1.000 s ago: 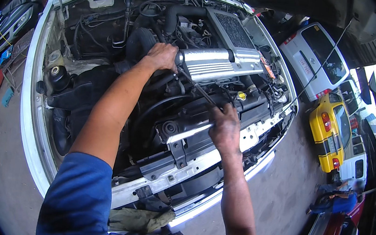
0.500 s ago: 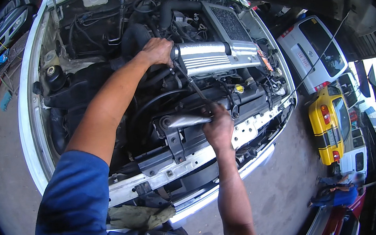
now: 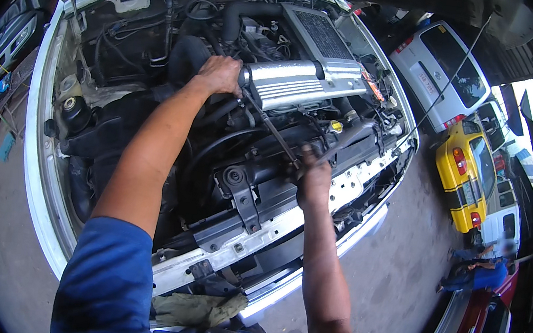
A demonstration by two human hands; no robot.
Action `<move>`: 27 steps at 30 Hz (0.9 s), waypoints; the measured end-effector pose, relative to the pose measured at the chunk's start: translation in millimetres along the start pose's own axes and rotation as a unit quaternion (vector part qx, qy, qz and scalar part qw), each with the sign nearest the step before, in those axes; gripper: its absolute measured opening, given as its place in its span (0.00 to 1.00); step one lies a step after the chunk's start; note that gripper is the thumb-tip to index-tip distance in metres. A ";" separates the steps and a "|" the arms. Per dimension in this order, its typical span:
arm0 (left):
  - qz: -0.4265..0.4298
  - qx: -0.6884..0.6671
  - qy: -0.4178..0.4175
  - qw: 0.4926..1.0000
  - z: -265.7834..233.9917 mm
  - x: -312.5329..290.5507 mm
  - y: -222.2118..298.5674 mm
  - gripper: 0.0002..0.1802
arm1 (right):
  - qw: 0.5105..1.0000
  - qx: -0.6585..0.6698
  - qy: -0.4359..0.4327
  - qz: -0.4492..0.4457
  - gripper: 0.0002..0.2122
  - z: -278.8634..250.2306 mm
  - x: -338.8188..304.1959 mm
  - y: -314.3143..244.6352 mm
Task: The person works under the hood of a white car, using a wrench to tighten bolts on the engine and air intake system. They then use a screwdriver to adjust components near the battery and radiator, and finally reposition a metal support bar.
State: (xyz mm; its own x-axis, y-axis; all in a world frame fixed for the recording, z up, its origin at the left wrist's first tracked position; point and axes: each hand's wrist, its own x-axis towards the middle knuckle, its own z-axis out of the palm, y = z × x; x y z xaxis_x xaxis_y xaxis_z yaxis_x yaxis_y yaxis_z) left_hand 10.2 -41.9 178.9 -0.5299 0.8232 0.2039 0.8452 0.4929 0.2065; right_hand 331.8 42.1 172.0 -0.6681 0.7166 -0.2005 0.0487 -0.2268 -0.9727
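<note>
Parked cars (image 3: 469, 195) flank the engine (image 3: 292, 90); your right hand (image 3: 313, 177) grips a bar (image 3: 272, 129), your left hand (image 3: 220, 76) curls, hold unclear; tilting the bar could make it slip.

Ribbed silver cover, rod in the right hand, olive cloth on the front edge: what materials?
Ribbed silver cover: probably cast aluminium, satin finish; pale metallic sheen and raised ribs, though painted plastic isn't ruled out.
Rod in the right hand: likely steel, dull grey; slim, straight, with a metallic glint.
Olive cloth: seemingly fabric, matte; soft, limp folds. Exact fibre unclear.
</note>
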 end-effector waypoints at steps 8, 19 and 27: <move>0.006 -0.013 0.009 1.000 1.1 0.6 -1.4 0.38 | 0.615 -0.644 0.017 -0.455 0.13 1.1 -10.2 -6.3; 0.000 -0.002 0.004 1.000 1.2 0.9 0.3 0.36 | 0.674 -0.606 -0.006 -0.422 0.15 -2.6 0.8 -10.2; 0.001 0.004 -0.003 1.000 -0.7 -0.2 1.6 0.37 | 0.981 0.178 0.011 0.079 0.14 4.6 6.9 -11.0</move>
State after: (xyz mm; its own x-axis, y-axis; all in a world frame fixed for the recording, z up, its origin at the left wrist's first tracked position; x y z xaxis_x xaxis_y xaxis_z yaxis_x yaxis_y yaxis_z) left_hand 11.6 -41.5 179.9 -0.5280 0.8256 0.1989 0.8468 0.4940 0.1975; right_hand 323.2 46.6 181.8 -0.6561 0.6671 -0.3528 -0.1148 -0.5503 -0.8270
